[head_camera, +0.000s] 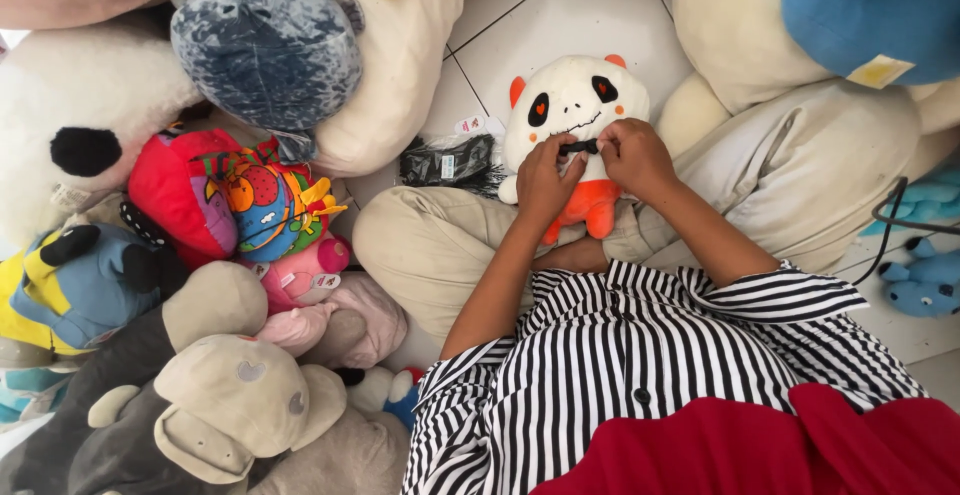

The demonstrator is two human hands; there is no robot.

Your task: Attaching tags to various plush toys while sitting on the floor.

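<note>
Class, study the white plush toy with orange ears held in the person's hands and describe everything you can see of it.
The white plush toy looks soft and fuzzy, with a round head, two small orange ears, black eye patches with red hearts, orange cheek dots and a stitched smile. Its body is orange. It rests on the person's lap, facing the camera. The left hand and right hand pinch a black bow at its neck.

The white plush toy [572, 105] is soft, matt pile with an orange fleece body. At nine o'clock from it lies a glossy black plastic bag [445, 162]. The floor [580, 15] is smooth, faintly shiny tile.
</note>
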